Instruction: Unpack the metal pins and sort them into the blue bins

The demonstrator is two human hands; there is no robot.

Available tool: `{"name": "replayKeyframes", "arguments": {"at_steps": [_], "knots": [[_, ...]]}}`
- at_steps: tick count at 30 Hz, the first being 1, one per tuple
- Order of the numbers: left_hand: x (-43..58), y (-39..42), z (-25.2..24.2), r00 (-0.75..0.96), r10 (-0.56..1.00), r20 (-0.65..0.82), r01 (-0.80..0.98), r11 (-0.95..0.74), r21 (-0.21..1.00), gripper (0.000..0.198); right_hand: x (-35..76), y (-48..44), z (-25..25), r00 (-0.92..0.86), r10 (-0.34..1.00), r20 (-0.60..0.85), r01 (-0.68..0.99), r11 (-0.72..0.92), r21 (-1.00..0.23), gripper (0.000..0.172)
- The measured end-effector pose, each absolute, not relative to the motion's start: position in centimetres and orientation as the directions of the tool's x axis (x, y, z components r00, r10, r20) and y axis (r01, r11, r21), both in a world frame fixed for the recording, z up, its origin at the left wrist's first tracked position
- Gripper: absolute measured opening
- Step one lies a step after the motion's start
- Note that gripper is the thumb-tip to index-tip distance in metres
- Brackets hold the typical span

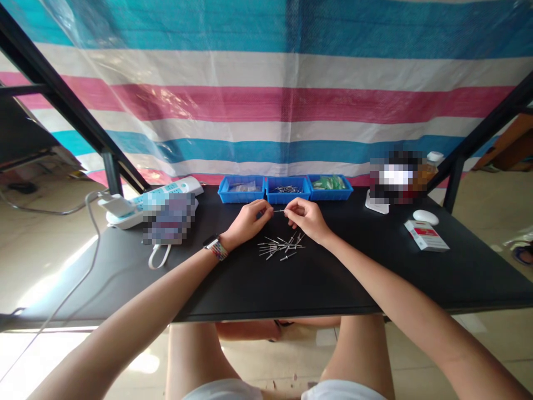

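Note:
A thin silvery blind rivet (278, 210) spans the gap between my two hands, just in front of the blue bins. My left hand (250, 219), with a watch on its wrist, is closed in a pinch at the rivet's left end. The fingertips of my right hand (306, 216) pinch its right end. Below the hands, a loose pile of similar rivets (281, 245) lies on the black table. The middle blue bin (288, 198), right behind the hands, contains more rivets.
The left blue bin (241, 198) holds a transparent bag; the right blue bin (331, 195) holds green packets. A power strip (187, 188) with a cable stands at left. At right are a small box (427, 236), a white mouse (425, 217) and a bottle (433, 161). Striped sheeting hangs behind.

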State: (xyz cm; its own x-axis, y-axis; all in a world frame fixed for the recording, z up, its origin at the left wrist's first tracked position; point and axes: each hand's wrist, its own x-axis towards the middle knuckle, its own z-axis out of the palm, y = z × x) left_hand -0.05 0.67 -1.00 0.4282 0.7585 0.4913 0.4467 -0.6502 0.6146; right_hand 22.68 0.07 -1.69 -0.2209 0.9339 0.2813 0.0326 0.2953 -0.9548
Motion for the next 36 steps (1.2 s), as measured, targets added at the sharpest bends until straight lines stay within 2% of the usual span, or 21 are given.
{"name": "replayKeyframes", "arguments": {"at_steps": [4,12,21,28,36], "knots": [[-0.1,0.47,-0.74,0.435,0.756,0.49,0.443,-0.653,0.614,0.029,22.89,0.4,-2.14,-0.227,0.935,0.272,0.093,0.299,-0.95,0.045],[-0.08,0.46,-0.78,0.405,0.748,0.525,0.447,-0.663,0.6,0.026,22.72,0.52,-2.2,-0.264,0.933,0.244,0.078,0.272,-0.959,0.054],[0.06,0.39,-0.28,0.46,0.73,0.505,0.491,-0.684,0.54,0.038,22.55,0.33,-1.47,-0.219,0.947,0.234,-0.054,0.228,-0.972,0.04],[0.04,0.39,-0.2,0.488,0.73,0.479,0.475,-0.682,0.556,0.043,22.75,0.49,-1.76,-0.189,0.951,0.247,-0.039,0.244,-0.969,0.031],[0.1,0.28,-0.07,0.489,0.735,0.47,0.469,-0.676,0.568,0.045,22.7,0.41,-1.69,-0.17,0.957,0.233,-0.042,0.23,-0.972,0.032]]}}
